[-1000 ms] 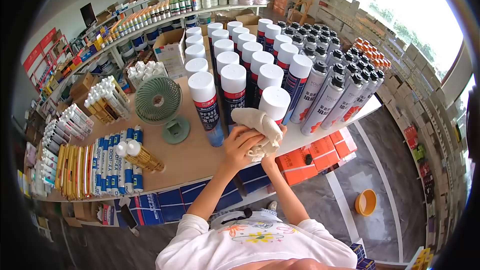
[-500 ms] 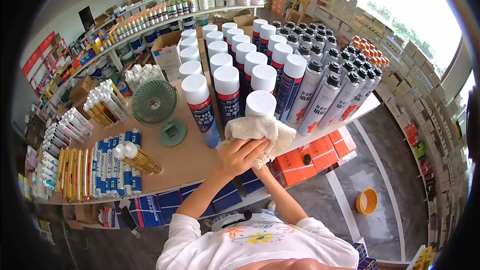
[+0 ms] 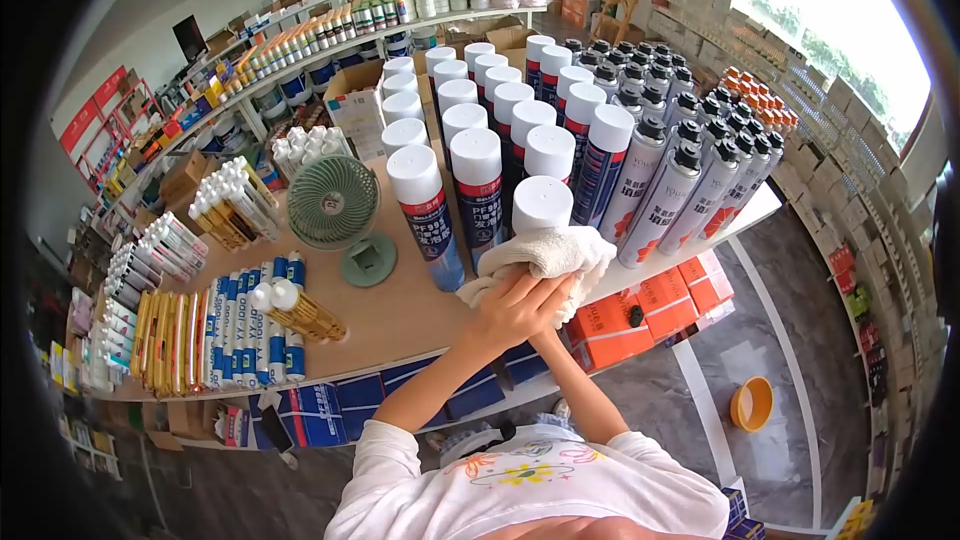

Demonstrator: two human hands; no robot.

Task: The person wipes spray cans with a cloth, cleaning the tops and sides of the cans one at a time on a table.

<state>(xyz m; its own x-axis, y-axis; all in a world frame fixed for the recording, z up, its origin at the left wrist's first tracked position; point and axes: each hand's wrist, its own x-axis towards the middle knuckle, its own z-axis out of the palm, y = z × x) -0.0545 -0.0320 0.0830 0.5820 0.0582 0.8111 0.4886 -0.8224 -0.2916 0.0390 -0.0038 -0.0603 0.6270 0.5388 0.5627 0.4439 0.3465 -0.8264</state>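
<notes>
A white-capped spray can (image 3: 541, 202) stands at the front edge of the wooden table (image 3: 400, 315), its body wrapped in a beige cloth (image 3: 555, 248). My left hand (image 3: 515, 308) presses the cloth against the can's near side, fingers spread over the fabric. My right hand (image 3: 548, 336) comes up from below the table edge. Only its wrist shows, the rest hidden under the cloth and my left hand, where it holds the can's lower part. Rows of white-capped blue cans (image 3: 428, 215) stand just behind.
Grey cans with black tops (image 3: 685, 165) crowd the table's right part. A small green fan (image 3: 333, 202) and flat rows of sealant tubes (image 3: 230, 330) lie to the left. Orange boxes (image 3: 640, 310) sit under the table. An orange bucket (image 3: 752, 403) is on the floor.
The cloth has slid from beside the cap down around the can's body. My left hand moved lower and now covers my right hand's fingers.
</notes>
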